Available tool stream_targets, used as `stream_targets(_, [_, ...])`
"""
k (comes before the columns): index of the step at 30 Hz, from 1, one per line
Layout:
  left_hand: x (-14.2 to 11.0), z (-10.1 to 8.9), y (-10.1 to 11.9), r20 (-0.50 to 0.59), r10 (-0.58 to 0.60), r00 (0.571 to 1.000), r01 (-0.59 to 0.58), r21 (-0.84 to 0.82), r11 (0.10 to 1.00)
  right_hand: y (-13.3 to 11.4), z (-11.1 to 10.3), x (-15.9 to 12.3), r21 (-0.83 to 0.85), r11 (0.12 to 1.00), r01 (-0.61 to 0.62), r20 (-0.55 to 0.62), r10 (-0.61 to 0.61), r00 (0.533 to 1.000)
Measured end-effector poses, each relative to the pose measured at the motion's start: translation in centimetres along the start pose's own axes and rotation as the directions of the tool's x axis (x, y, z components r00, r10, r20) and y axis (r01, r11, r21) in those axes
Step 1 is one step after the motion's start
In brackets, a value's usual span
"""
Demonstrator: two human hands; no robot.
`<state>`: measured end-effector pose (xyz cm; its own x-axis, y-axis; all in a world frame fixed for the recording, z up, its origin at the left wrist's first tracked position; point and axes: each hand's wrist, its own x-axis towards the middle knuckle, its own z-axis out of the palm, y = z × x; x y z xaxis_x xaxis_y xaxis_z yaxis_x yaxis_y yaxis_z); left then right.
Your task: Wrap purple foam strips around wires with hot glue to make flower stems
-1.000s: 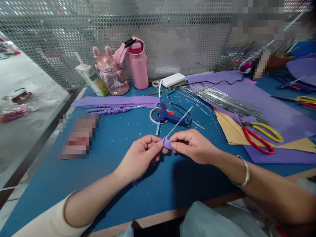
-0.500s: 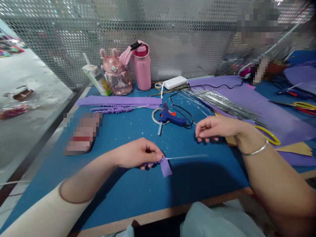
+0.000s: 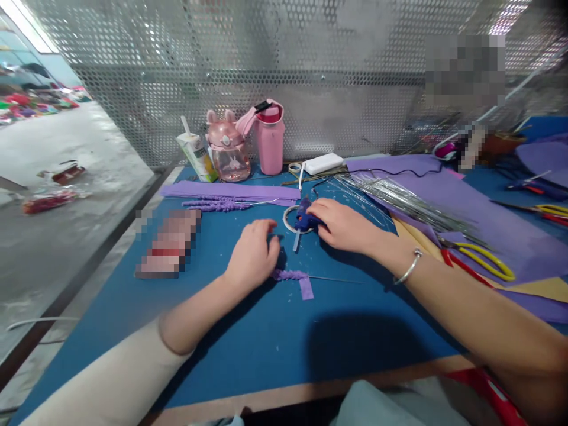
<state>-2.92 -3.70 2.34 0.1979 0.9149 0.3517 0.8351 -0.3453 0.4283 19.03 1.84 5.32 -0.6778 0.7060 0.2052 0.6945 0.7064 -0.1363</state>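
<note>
My right hand [image 3: 344,226] has its fingers closed around the handle of a blue hot glue gun [image 3: 303,220], which lies over a white tape roll [image 3: 289,226]; a clear glue stick [image 3: 296,241] sticks out of the gun toward me. My left hand [image 3: 252,249] is empty, thumb and fingers apart, just left of the gun. Beside that hand's wrist a wire stem [image 3: 338,279] rests on the blue table, partly wrapped in crinkled purple paper [image 3: 290,275], with a loose flat strip end [image 3: 306,289] hanging toward me. The stem's left end is hidden behind my left hand.
Purple strips [image 3: 231,190] and a finished-looking purple sprig [image 3: 217,204] lie behind. A drink carton [image 3: 197,157], pink bottle [image 3: 270,142], clear cup [image 3: 231,161] and white power bank [image 3: 323,163] stand along the mesh wall. Silver wires [image 3: 408,201] and yellow-handled scissors [image 3: 486,260] lie right.
My left hand has let go of the purple-wrapped stem, which now lies on the table, and has moved up. My right hand has moved left and taken hold of the glue gun.
</note>
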Motion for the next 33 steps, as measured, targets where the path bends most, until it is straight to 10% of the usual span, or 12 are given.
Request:
stream_targets(8, [3.0,1.8,-2.2,0.203,0.132,0.97,-0.165,0.154,0.974,0.4,2.6,0.5,-0.021,0.958,-0.286,0.077,0.287,0.955])
stream_targets(21, [2.9,2.4,-1.2,0.22,0.139,0.966,-0.186,0.21,0.96,2.3,0.0,-2.8,0.274,0.935,-0.225,-0.113,0.263,0.958])
stream_targets(29, [2.5,0.9,-0.4,0.155,0.103,0.983,-0.129,0.17,0.977,4.1,-2.4,-7.1,0.889,0.398,-0.228,0.056,0.4,0.915])
stream_targets(33, [0.9,-2.0,0.8,0.353,0.272,0.895,-0.226,-0.167,0.96,4.2,-2.9,-8.4,0.884,0.362,-0.294,0.203,0.269,0.941])
